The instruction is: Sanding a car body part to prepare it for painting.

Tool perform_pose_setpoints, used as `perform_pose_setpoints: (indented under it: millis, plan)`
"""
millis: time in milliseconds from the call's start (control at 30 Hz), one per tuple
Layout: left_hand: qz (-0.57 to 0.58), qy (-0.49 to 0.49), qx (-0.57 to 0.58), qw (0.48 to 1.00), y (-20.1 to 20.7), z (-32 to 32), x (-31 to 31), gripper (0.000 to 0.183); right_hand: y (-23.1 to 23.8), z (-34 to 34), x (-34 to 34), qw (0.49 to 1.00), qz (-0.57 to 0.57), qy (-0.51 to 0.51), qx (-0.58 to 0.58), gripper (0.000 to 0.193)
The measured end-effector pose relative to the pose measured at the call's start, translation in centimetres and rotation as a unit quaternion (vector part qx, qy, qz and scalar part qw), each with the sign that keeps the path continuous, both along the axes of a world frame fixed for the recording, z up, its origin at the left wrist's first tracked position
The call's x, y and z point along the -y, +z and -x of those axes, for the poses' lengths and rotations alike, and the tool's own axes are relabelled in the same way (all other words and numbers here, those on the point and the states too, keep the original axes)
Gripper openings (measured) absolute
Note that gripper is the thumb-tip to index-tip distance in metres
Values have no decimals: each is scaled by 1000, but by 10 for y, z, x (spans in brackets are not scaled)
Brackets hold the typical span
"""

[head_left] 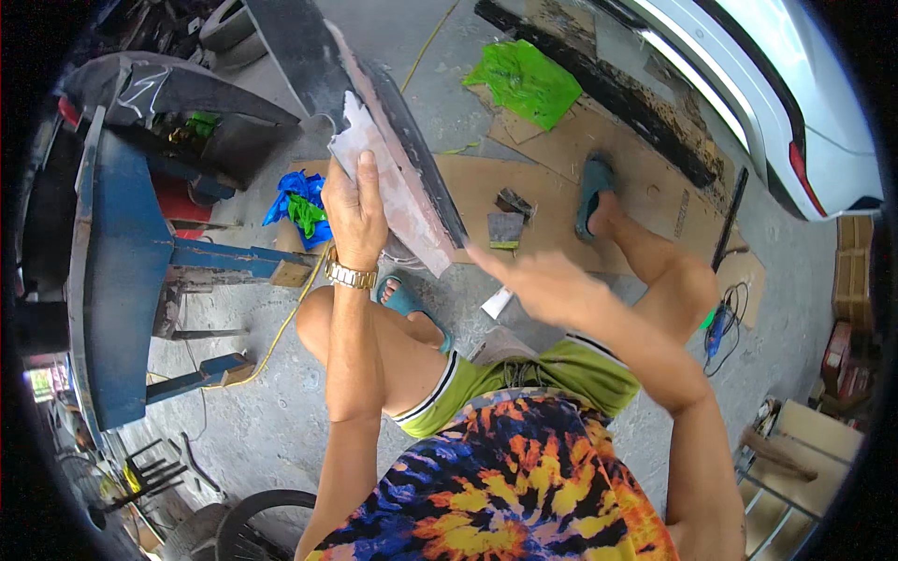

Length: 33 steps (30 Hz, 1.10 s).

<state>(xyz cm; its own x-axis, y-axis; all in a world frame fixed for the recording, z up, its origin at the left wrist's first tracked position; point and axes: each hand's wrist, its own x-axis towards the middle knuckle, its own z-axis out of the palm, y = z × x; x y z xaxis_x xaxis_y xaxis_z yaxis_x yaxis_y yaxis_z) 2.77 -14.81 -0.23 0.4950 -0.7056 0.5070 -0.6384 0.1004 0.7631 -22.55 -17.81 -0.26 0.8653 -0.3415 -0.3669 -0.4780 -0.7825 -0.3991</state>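
Note:
My left hand [355, 210], with a gold-coloured watch at the wrist, is closed around the edge of a long car body panel [398, 192]. The panel is dark grey, with pale pinkish-white patches like filler along its near part. It is held tilted, its lower end between my knees and its far end reaching up to the left. My right hand [557, 288] is beside that lower end, somewhat blurred, index finger stretched toward the panel's edge. Nothing shows in that hand; whether the fingertip touches the panel I cannot tell. A white tube [497, 302] lies on the floor below.
Cardboard [552, 178] covers part of the concrete floor, with a green plastic sheet [524, 82] and a dark grey rectangular piece [506, 228] on it. Blue plastic [292, 198] lies left. A blue metal stand [122, 262] is farther left; a white car [795, 103] stands at upper right.

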Motion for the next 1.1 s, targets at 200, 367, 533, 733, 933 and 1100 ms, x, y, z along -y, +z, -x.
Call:
perform_pose_setpoints:
  millis: [200, 367, 533, 733, 933, 1100]
  plan:
    - [14, -11, -6, 1000, 2, -1, 2, 33, -20, -34, 8, 993, 88, -12, 75, 86]
    - [46, 8, 48, 998, 1, -7, 5, 33, -27, -4, -18, 976, 155, 61, 141, 88]
    - [4, -2, -11, 1000, 2, -3, 9, 35, 4, -37, 18, 996, 17, -70, 54, 94]
    - [86, 25, 37, 995, -2, -9, 13, 36, -11, -13, -31, 998, -46, -30, 13, 89]
    - [35, -6, -13, 999, -7, -7, 13, 36, -3, -33, 7, 993, -9, -82, 84, 91]
    - [68, 1, -31, 997, -3, -10, 18, 35, -39, -13, -39, 996, -46, -32, 64, 77]
